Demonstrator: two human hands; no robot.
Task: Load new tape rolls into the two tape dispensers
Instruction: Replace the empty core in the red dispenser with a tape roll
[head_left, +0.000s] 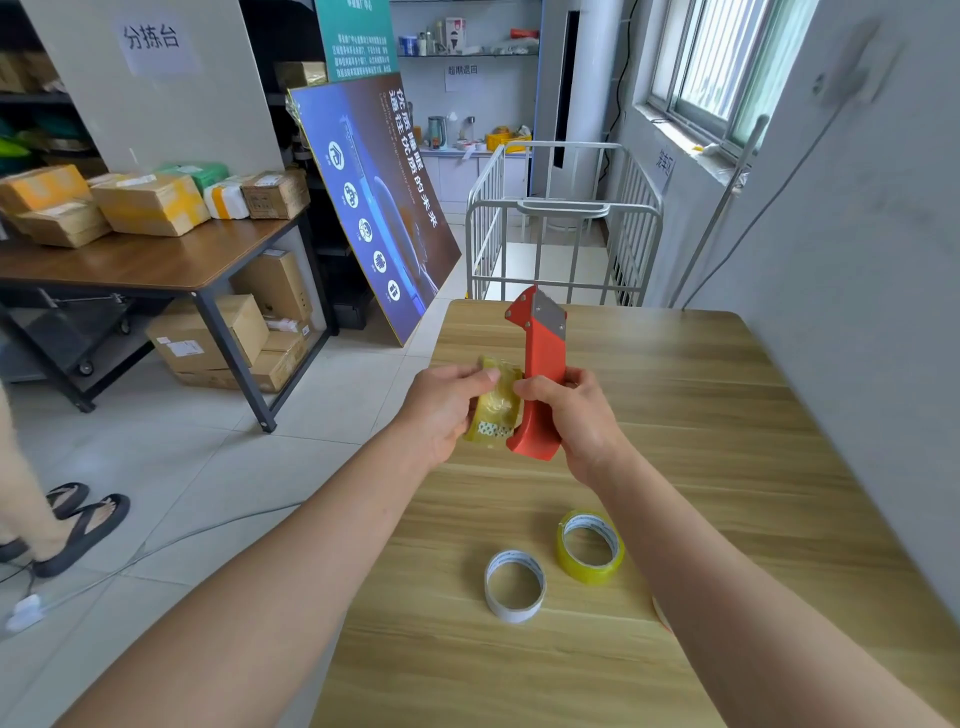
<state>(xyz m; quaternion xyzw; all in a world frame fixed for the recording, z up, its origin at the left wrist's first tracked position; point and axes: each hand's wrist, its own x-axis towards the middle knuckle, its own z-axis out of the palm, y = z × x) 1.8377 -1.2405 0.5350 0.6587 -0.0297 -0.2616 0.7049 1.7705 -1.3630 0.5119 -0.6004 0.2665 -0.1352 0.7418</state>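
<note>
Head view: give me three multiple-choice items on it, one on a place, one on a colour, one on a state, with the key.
1. Where does the white ring lie?
A. On the wooden table, left of the loose yellow roll
B. On a chair seat
C. Inside a drawer

2. What colour is the body of the dispenser?
A. Blue
B. Red
C. Black

3. What is the left hand doing?
A. Resting flat on the table
B. Gripping the held tape roll beside the dispenser
C. Hanging empty

Key:
1 A: it sits on the tabletop next to the loose yellow roll.
2 B: its handle and frame are red, in the grip of the right hand.
3 B: its fingers curl round the roll.
</note>
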